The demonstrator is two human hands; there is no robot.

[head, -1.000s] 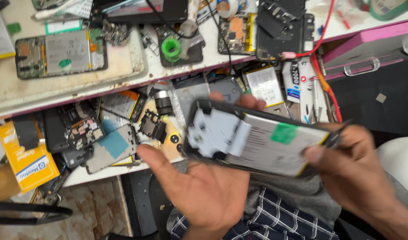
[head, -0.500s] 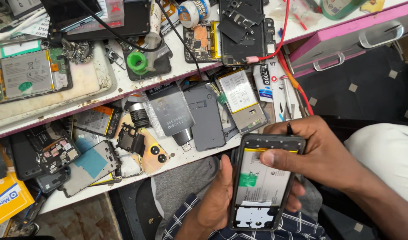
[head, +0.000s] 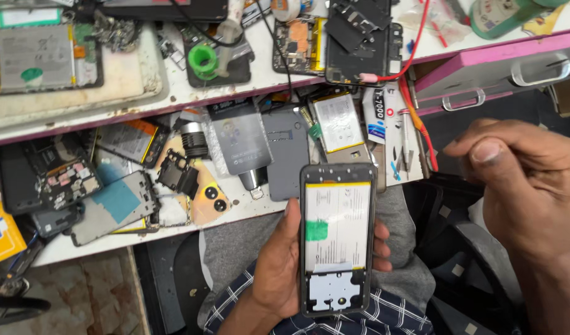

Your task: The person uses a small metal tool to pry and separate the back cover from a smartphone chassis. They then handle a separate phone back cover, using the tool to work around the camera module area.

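Since half a second ago: right hand (head: 527, 186) lifted off the opened phone (head: 338, 239), now well clear to the right, fingers loosely curled, holding nothing visible. Phone left cradled in left hand (head: 285, 260) alone, upright over the lap, below the bench edge.

Grip: left palm behind the frame, thumb along the left edge, fingertips (head: 381, 248) wrapped round the right edge. Clamped on the sides only, no contact with the exposed inside.

Handling, judged: light, stiff flat slab; bare frame edges probably smooth and a little slippery. Inside fragile. Best taken by the long edges as now, not by the face.

Appearance: back cover off, dark grey frame. White battery (head: 338, 226) filling the upper two thirds, yellow strip along its top, green sticker (head: 316, 231) at left. White plate with small holes below the battery.

Surroundings: white workbench (head: 173, 93) crowded with parts. Loose battery (head: 339, 122) and a grey back cover (head: 285, 153) just above the phone. Green solder spool (head: 203, 61) further up. Dismantled phone (head: 362, 40) with red wire (head: 415, 37) at top. Pink drawers (head: 483, 68) at right. Checked shirt (head: 384, 316) at bottom.
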